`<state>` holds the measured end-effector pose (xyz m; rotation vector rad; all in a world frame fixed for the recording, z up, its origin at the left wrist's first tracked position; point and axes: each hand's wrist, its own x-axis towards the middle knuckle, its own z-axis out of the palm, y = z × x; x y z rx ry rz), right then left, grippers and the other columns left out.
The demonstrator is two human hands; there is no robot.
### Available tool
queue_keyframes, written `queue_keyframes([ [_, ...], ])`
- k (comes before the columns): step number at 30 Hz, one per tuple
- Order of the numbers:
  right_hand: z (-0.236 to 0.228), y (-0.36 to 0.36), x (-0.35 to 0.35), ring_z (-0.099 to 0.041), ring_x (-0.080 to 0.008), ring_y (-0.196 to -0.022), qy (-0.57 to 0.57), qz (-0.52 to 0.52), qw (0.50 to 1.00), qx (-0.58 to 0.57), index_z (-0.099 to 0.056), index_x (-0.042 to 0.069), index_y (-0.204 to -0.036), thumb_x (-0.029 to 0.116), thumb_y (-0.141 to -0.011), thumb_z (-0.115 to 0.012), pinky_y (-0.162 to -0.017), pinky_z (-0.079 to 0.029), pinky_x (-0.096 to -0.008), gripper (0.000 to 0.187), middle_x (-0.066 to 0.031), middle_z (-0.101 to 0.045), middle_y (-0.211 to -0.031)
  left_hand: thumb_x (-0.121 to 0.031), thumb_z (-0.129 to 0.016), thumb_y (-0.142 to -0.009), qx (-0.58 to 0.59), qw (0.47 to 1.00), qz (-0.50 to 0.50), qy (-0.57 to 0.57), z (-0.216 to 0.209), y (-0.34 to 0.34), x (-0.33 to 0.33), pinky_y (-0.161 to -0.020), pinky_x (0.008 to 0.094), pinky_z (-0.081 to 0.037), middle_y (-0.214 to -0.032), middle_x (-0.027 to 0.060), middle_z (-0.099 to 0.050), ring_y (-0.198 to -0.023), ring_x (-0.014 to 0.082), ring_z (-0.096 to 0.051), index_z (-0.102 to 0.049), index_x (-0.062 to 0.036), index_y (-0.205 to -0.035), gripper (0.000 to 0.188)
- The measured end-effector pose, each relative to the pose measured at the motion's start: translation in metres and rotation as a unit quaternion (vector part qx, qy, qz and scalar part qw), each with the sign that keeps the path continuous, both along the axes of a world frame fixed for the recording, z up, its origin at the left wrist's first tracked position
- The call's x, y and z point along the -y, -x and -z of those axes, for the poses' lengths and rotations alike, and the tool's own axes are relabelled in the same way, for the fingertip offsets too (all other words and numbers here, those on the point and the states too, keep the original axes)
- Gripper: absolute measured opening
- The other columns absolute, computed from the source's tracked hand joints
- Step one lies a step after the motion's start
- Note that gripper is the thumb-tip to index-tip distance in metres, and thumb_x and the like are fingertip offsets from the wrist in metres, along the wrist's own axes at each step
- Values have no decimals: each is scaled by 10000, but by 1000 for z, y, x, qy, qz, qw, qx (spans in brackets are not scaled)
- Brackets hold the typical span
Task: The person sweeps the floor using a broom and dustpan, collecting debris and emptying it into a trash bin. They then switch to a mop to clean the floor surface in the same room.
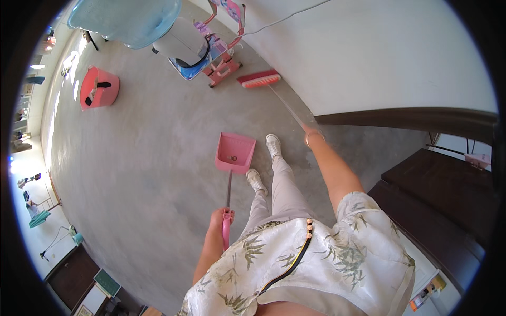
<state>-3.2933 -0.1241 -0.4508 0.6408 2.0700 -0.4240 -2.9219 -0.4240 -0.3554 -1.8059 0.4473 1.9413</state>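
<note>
Dustpan (235,152) in pink plastic is sitting flat on the bare concrete floor (147,158), just ahead of the person's white shoes (265,163), with a few small dark scraps lying in its tray. Its long handle is rising back to the left hand (221,218), which is wrapping closed around the pink grip. The right hand (310,132) is closing around the thin pole of a broom (259,79), whose red-and-white bristle head is resting on the floor close to the foot of the white wall (369,58), well apart from the pan.

Judging from this, the long reach could be making the sweep clumsy: dirt may be scattering past the pan's lip, or the pan may be tipping if the handle tilts and spilling its scraps. The pink rack (226,58) and the large water bottle (126,21) standing near the broom head could be getting knocked.

The right hand's fingers are too small and blurred to make out singly. The broom pole is smearing into a faint streak. A pink bucket (99,87) is standing far off, its contents unclear, and the dark wooden furniture (437,205) on the right is being cut off by the rim.
</note>
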Motion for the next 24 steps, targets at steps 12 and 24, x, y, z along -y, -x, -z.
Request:
queue_keyframes([
  [12,-72,-294,-164,-480,-300,-1070,16,-109,994,-27,-340,202,-1287,130,-804,-457,-894,-389,-356,502,-174,-486,-1171,-149,-468,-795,-69,987,148,-6,34,1,8,-395,261,-437,-611,79,-525,-455,162,-502,-470,-10,-751,146],
  [24,-45,-315,-76,-467,-176,-448,191,273,943,4,-378,122,-1231,52,-783,-483,-357,-363,-313,465,-86,-492,-597,-133,-443,-758,-35,990,129,-48,-5,-1,-18,-425,240,-450,-634,88,-515,-479,149,-503,-462,24,-769,158],
])
